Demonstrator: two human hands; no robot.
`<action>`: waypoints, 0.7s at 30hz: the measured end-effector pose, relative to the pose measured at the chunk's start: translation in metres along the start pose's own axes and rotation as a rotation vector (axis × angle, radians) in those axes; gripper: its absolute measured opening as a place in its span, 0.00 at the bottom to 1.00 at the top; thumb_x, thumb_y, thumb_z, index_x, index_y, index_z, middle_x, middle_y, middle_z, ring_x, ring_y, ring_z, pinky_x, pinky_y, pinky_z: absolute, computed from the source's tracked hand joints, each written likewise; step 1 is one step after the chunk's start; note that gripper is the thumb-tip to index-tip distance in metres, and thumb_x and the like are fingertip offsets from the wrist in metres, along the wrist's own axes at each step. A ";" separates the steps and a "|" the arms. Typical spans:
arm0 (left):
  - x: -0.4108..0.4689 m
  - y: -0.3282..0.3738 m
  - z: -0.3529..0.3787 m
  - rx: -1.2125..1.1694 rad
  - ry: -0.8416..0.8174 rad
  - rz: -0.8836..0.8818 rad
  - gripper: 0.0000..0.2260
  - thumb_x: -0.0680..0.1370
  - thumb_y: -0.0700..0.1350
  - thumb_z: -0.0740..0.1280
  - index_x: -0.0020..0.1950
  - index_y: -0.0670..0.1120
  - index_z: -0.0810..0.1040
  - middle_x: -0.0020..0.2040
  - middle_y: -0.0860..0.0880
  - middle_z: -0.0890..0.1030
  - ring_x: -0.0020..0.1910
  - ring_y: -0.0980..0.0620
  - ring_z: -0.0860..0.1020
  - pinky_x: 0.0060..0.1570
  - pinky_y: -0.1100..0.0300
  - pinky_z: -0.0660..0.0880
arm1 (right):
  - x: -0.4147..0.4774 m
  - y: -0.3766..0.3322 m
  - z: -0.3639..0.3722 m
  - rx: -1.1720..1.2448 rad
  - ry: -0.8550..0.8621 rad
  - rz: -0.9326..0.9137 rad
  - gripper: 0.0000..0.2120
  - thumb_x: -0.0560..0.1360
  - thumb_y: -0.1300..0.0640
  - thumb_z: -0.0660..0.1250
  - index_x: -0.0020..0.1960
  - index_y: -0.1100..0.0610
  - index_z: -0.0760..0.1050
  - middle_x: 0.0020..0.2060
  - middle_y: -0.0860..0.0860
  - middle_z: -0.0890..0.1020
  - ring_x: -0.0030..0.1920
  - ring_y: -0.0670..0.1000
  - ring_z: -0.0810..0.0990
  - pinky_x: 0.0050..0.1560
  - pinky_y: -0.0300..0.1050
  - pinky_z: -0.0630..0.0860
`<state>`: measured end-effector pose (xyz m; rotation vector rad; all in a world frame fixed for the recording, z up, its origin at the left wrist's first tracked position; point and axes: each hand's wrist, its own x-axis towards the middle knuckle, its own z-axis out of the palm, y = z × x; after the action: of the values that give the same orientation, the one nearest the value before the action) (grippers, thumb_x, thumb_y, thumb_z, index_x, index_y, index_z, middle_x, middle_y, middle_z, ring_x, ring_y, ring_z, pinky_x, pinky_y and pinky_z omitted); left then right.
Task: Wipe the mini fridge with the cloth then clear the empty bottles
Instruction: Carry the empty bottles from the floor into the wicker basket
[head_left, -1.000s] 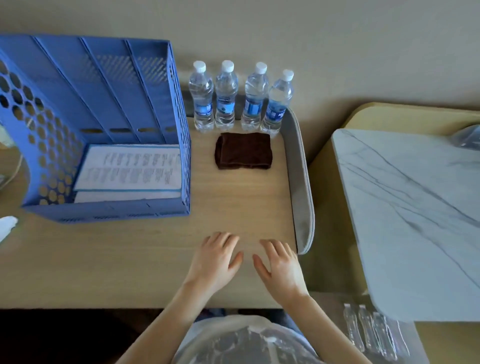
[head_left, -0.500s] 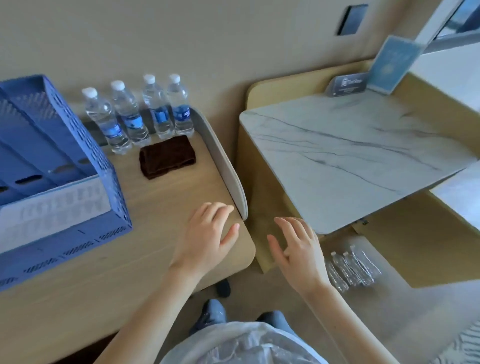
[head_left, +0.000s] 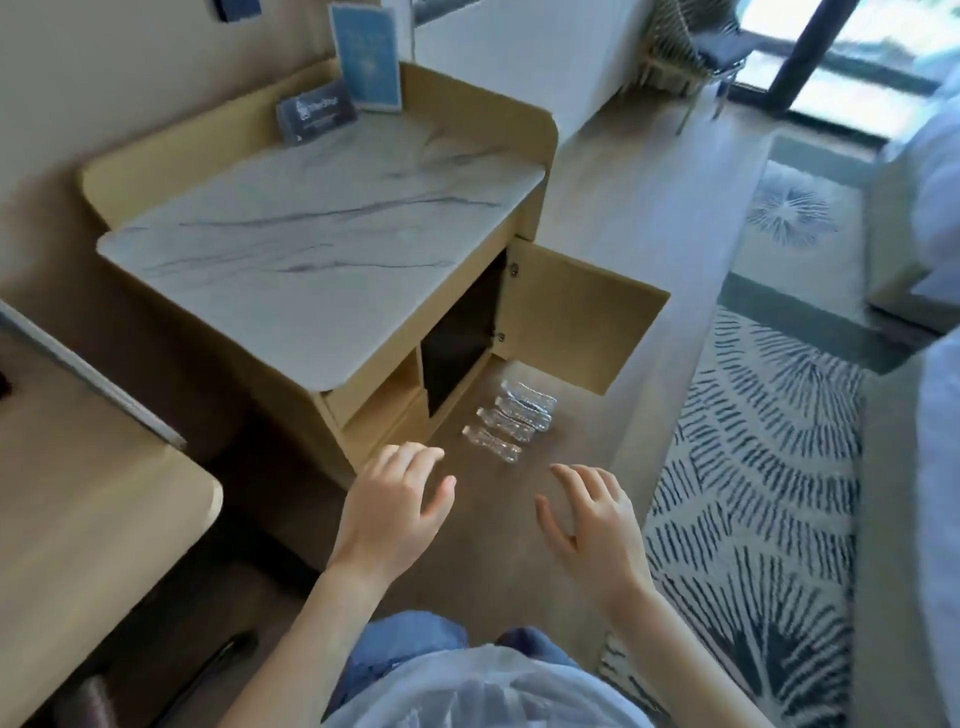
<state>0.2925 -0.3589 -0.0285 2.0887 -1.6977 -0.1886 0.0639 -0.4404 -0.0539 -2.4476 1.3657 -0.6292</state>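
Observation:
Several empty clear bottles (head_left: 509, 418) lie side by side on the wooden floor in front of a marble-topped cabinet (head_left: 322, 244). The cabinet's door (head_left: 582, 317) stands open, showing the black front of the mini fridge (head_left: 460, 335) inside. My left hand (head_left: 397, 506) and my right hand (head_left: 592, 525) hover in the air above the floor, just short of the bottles, fingers spread and holding nothing. The cloth is out of view.
The wooden desk corner (head_left: 93, 509) sits at the lower left. Two cards (head_left: 343, 88) stand at the back of the marble top. A patterned rug (head_left: 753, 467) covers the floor to the right, with a bed edge (head_left: 930, 218) beyond it.
My view has swung right, away from the desk with the full bottles, cloth and blue file rack. Both hands left the desk and now hang over the floor near the empty bottles.

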 end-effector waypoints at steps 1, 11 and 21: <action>0.004 0.013 0.005 0.003 -0.009 0.016 0.13 0.78 0.50 0.68 0.58 0.44 0.83 0.55 0.47 0.84 0.55 0.48 0.81 0.54 0.53 0.79 | -0.004 0.012 -0.010 -0.008 0.009 0.024 0.17 0.78 0.48 0.65 0.59 0.58 0.80 0.52 0.51 0.82 0.54 0.56 0.79 0.55 0.50 0.75; 0.064 0.093 0.043 0.032 -0.126 0.128 0.15 0.76 0.50 0.65 0.56 0.43 0.84 0.51 0.47 0.85 0.51 0.47 0.82 0.50 0.52 0.80 | 0.001 0.086 -0.048 -0.008 0.100 0.153 0.16 0.75 0.55 0.71 0.59 0.63 0.81 0.51 0.56 0.84 0.53 0.60 0.81 0.54 0.55 0.79; 0.185 0.126 0.122 0.019 -0.134 0.144 0.18 0.76 0.53 0.59 0.52 0.44 0.83 0.47 0.50 0.84 0.47 0.47 0.82 0.46 0.52 0.80 | 0.115 0.186 -0.044 -0.033 0.055 0.136 0.17 0.76 0.53 0.69 0.60 0.63 0.81 0.51 0.55 0.84 0.53 0.59 0.81 0.53 0.54 0.79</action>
<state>0.1779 -0.5849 -0.0544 1.9963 -1.9274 -0.2738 -0.0419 -0.6366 -0.0678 -2.3536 1.5608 -0.6500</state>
